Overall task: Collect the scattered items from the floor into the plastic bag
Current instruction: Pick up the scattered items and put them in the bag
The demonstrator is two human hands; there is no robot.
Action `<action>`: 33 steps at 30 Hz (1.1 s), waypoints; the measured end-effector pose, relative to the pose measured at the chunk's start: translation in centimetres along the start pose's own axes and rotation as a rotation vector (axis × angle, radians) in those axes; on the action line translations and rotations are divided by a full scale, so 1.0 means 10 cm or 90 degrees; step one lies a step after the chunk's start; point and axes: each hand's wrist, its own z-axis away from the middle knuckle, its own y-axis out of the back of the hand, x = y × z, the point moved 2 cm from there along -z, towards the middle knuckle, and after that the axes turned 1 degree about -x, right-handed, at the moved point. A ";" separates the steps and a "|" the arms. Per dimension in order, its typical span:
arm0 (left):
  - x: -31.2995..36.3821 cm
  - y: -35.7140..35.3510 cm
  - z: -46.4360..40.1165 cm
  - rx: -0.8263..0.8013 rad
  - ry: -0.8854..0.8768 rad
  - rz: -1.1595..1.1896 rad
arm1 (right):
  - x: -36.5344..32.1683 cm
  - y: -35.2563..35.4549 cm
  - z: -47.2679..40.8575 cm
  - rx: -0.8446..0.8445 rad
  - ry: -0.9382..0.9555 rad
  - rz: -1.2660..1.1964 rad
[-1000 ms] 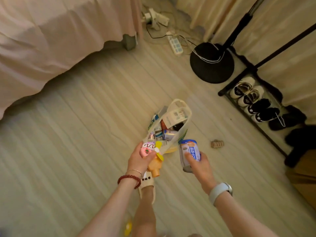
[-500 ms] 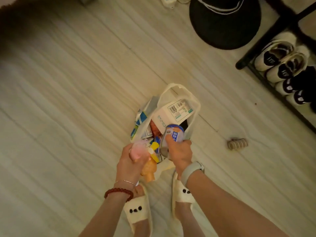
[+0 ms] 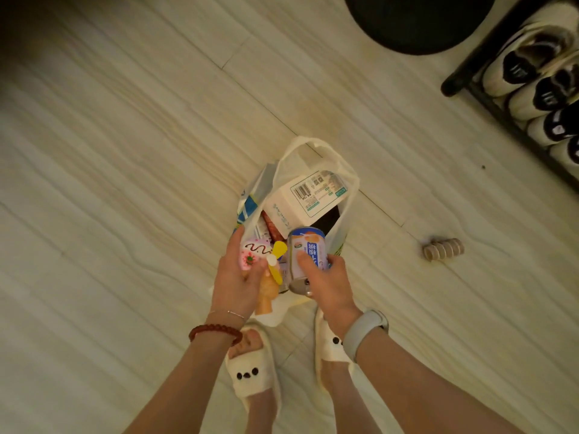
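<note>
A pale wood-grain floor (image 3: 125,183) fills the view, with the round black base of a stand (image 3: 416,23) at the top and a black shoe rack (image 3: 463,79) holding several pairs of shoes (image 3: 532,89) at the upper right. A white plastic bag (image 3: 344,183) sits open on the floor just in front of the person's feet, which wear cream slippers (image 3: 250,377). Inside the bag lies a white box (image 3: 307,198) with a barcode label, together with other packets that are too crowded to tell apart. The right hand (image 3: 329,283) is curled round a tin can (image 3: 305,255) with a blue and white label, holding it tilted over the near edge of the bag's mouth. The left hand (image 3: 238,277) grips a pink and yellow toy (image 3: 260,258) with an orange lower part, just beside the can at the bag's near rim. A red bead bracelet circles the left wrist and a grey watch band the right. A small brown ridged item (image 3: 443,249) lies on the floor to the right, well apart from the bag.
</note>
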 end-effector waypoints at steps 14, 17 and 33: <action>-0.01 -0.32 0.02 -0.057 0.214 0.062 | 0.19 0.23 0.21 -0.217 0.243 0.070; -0.06 -0.38 0.00 -0.070 0.188 0.069 | 0.18 0.25 0.19 -0.247 0.263 0.089; -0.03 -0.43 -0.23 -0.005 0.087 0.046 | 0.07 0.13 -0.16 -0.229 0.270 0.076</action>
